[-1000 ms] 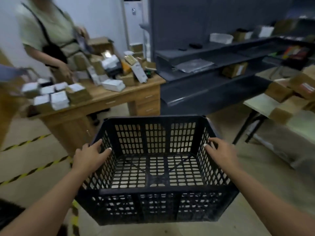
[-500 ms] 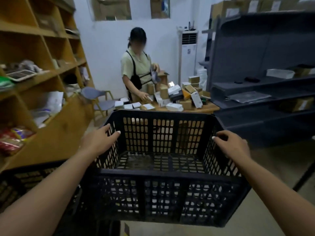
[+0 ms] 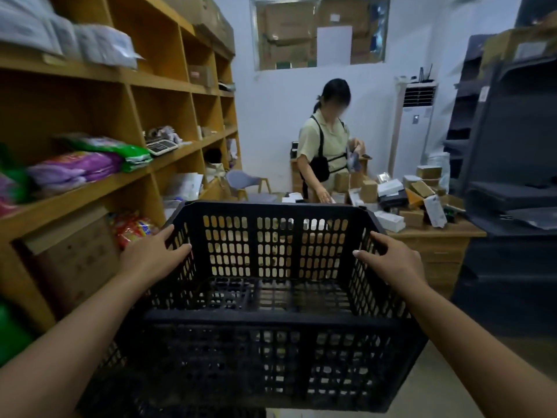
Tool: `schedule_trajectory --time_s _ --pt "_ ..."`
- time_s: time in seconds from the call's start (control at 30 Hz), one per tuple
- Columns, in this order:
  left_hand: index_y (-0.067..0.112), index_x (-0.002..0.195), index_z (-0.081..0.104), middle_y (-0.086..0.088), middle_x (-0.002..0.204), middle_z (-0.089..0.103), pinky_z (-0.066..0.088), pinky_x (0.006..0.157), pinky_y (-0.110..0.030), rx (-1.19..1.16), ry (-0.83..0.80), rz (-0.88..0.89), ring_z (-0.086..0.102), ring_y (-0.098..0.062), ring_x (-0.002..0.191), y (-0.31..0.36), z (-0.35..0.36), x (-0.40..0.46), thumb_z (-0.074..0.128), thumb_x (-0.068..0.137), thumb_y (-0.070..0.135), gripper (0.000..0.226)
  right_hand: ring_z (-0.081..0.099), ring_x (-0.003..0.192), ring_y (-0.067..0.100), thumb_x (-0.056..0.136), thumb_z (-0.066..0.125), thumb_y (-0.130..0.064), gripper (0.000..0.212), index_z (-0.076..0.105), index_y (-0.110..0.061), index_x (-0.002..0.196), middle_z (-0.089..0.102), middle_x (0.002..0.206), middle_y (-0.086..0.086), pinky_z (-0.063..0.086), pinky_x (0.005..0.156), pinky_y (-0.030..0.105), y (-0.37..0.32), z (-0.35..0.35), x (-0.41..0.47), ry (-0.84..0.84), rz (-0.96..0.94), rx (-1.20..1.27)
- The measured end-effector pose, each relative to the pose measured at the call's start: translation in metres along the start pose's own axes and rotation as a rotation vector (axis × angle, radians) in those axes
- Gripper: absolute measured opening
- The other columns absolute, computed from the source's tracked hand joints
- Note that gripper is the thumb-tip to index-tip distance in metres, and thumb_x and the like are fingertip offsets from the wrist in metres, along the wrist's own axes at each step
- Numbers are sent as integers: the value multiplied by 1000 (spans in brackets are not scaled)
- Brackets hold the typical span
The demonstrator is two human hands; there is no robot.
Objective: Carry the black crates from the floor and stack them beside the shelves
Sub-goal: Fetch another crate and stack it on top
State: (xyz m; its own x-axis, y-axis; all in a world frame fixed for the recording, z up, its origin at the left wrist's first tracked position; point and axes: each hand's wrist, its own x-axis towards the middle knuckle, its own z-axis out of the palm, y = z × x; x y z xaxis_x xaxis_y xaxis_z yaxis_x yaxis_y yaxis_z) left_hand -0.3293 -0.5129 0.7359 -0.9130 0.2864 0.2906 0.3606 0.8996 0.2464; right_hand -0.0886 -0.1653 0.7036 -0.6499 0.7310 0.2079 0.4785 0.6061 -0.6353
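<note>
I hold an empty black crate (image 3: 271, 342) with perforated walls in front of me at chest height. My left hand (image 3: 150, 257) grips its left rim and my right hand (image 3: 391, 260) grips its right rim. Below the crate at the lower left, part of another black crate (image 3: 144, 399) shows, dark and mostly hidden. The wooden shelves (image 3: 126, 82) stand close on the left, beside the held crate.
A person (image 3: 324, 146) stands behind a wooden desk (image 3: 437, 239) covered with small boxes, straight ahead past the crate. Dark metal shelving (image 3: 512, 191) fills the right side. A white air conditioner (image 3: 413, 125) stands at the back wall. Packets fill the wooden shelves.
The view has swung left and lifted from the floor and desk to the wooden shelves. The crate has risen and come beside the shelves. Both hands keep their grip on the rims.
</note>
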Motion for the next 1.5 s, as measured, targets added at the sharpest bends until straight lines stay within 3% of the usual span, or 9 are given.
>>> schedule_trajectory --time_s 0.23,0.47,0.63,0.73,0.9,0.97,1.1,1.23,1.5 --pt "33 148 31 -17 140 48 36 100 -44 132 13 -165 44 -38 126 -93 4 26 32 77 81 86 52 119 33 78 67 -56 67 47 -32 138 60 130 9 45 96 48 -77 62 34 -68 -113 41" --pt "40 147 30 -5 153 35 33 107 -48 131 -19 -206 38 -37 133 -184 4 79 17 60 92 102 51 123 31 81 68 -50 64 47 -33 139 57 135 9 42 100 51 -152 141 42 -84 -136 90" --pt "35 147 33 -5 154 34 28 110 -48 142 -50 -121 36 -36 136 -233 11 122 32 79 80 81 63 105 34 82 65 -53 62 49 -33 138 64 126 11 45 96 50 -193 191 37 -93 -68 65" --pt "31 147 35 -7 155 33 24 112 -47 103 -105 -70 33 -32 139 -252 21 145 36 84 74 76 59 111 33 76 65 -61 69 51 -32 136 63 127 9 44 98 50 -214 207 38 -103 -11 63" --pt "26 146 37 -8 154 33 21 113 -46 36 -159 -39 30 -30 140 -261 39 166 37 89 66 69 64 96 29 82 62 -58 58 54 -33 134 69 114 8 44 86 39 -228 221 42 -95 58 -65" --pt "28 147 34 -6 154 31 25 110 -47 43 -181 -68 29 -39 137 -260 40 170 37 88 67 70 62 108 30 82 62 -58 57 55 -32 132 66 120 8 46 92 41 -228 222 43 -94 75 -120" --pt "33 147 32 -1 152 28 32 105 -48 161 -206 -88 32 -42 131 -259 44 171 32 82 77 78 32 139 29 87 59 -54 55 53 -29 135 47 145 9 33 109 45 -230 222 42 -97 56 -257" --pt "35 148 27 -1 155 23 37 103 -48 187 -223 -79 30 -40 134 -259 46 169 32 80 79 81 30 137 39 86 55 -60 57 50 -36 137 32 155 7 38 104 47 -225 224 44 -124 72 -335" --pt "35 150 22 0 160 17 43 100 -46 213 -233 -75 32 -38 137 -258 43 164 33 82 78 82 22 140 37 88 55 -56 60 40 -36 143 16 160 7 40 102 47 -225 225 38 -203 29 -425"
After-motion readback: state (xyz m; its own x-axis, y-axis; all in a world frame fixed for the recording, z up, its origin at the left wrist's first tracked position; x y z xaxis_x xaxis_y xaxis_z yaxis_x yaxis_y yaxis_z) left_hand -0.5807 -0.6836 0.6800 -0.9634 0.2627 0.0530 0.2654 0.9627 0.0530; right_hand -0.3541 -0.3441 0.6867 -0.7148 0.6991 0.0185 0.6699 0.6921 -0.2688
